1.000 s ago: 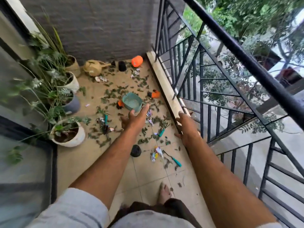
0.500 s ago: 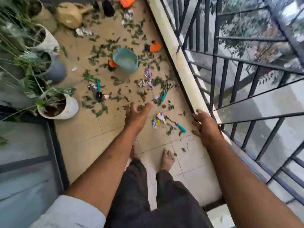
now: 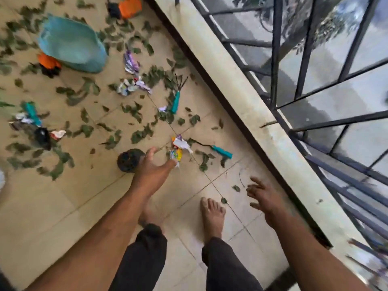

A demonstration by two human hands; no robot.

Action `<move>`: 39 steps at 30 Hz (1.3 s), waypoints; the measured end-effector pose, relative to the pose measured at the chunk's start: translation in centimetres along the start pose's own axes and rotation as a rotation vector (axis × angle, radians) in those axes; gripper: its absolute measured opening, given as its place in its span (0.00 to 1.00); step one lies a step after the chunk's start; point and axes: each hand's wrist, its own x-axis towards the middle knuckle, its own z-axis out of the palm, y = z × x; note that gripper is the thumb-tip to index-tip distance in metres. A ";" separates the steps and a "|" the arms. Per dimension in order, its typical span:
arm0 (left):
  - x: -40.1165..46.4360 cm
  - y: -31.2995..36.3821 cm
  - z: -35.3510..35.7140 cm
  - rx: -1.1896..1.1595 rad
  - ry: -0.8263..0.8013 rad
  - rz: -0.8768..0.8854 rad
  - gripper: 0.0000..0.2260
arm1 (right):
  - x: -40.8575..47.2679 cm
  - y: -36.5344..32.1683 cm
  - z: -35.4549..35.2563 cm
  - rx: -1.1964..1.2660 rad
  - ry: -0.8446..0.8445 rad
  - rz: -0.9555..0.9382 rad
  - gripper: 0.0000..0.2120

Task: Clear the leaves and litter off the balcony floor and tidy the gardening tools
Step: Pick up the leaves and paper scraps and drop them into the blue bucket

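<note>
Left hand [image 3: 151,171] lower, beside wrappers [image 3: 178,149].

One camera only, worn on the person's head, looks steeply down and slightly forward over both outstretched arms at the tiled balcony floor [image 3: 63,206]. The wide lens bends straight lines. Bare feet [image 3: 212,217] sit at the near edge, a teal tub [image 3: 71,47] at the far left, and the railing [image 3: 304,59] runs along the right, street below showing through it.

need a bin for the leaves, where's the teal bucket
In the head view the teal bucket lies upper left on the floor, an orange-and-black tool at its near edge.
</note>
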 end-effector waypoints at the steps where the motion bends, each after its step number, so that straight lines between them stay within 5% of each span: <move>1: 2.1 -0.9 1.3 0.048 -0.010 0.027 0.38 | 2.1 1.2 0.4 -0.016 0.016 0.017 0.20; 8: 12.1 -5.2 9.5 0.249 -0.061 0.135 0.42 | 15.5 10.7 2.8 -0.157 0.035 0.180 0.38; 14: 16.5 -6.0 14.3 0.408 -0.055 0.209 0.54 | 19.4 14.8 7.1 -0.009 0.083 0.301 0.40; 18: 19.2 -6.8 15.8 0.523 -0.017 0.278 0.59 | 27.6 21.2 10.8 -0.231 0.210 0.080 0.41; 23: 22.2 -7.9 16.3 0.660 -0.001 0.384 0.56 | 23.3 8.6 13.0 -0.256 0.237 -0.067 0.20; 31: 28.3 -7.9 12.3 0.579 0.027 0.572 0.25 | 25.6 -3.3 22.2 -0.422 -0.168 -0.467 0.13; 36: 32.4 -6.9 5.9 0.537 0.017 0.556 0.26 | 25.3 -14.1 26.8 -0.504 -0.573 -0.469 0.19; 39: 33.8 -5.2 2.8 0.603 -0.056 0.507 0.36 | 23.5 -20.9 28.1 -0.725 -0.692 -0.556 0.19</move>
